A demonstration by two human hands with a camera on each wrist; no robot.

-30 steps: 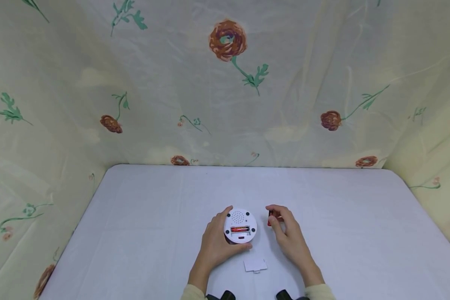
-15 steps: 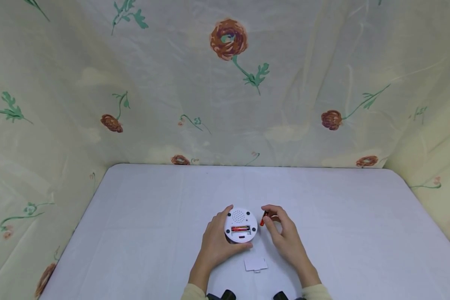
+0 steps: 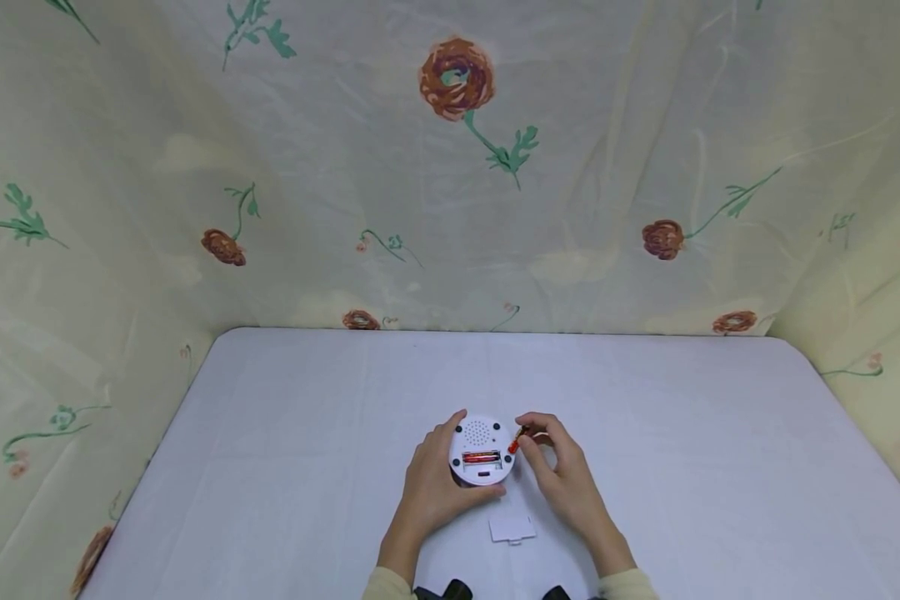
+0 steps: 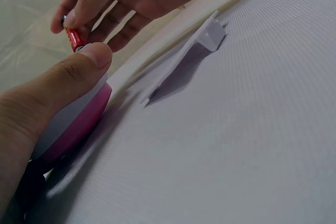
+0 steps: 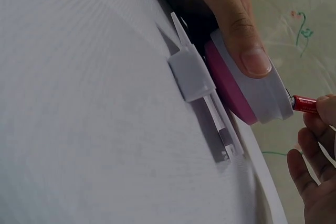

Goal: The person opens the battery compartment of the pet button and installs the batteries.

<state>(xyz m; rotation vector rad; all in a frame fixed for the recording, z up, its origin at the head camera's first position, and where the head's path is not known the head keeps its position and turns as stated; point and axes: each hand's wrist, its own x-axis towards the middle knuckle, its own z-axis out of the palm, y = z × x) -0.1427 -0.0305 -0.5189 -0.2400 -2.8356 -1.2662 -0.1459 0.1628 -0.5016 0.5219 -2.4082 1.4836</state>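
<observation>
My left hand [image 3: 433,483] grips a round white device [image 3: 476,432] by its side, thumb at the near edge. Its underside faces up, with speaker holes, dark feet and a battery bay holding one red battery [image 3: 481,457]. The wrist views show a pink band [image 5: 226,85] on its lower side. Between thumb and fingertips my right hand [image 3: 566,475] pinches a second red battery [image 5: 305,104], tilted, its lower end right at the device's edge beside the bay. In the left wrist view this battery appears just beyond my left thumb [image 4: 79,74].
A white battery cover [image 3: 512,527] with a small tab lies on the white-clothed table [image 3: 307,433], just in front of the device. Pale curtains [image 3: 555,233] with a flower print rise behind the table and along both sides.
My right hand has moved left, bringing its battery from beside the device to over its right edge, and the battery has tilted. The left hand and device have stayed in place.
</observation>
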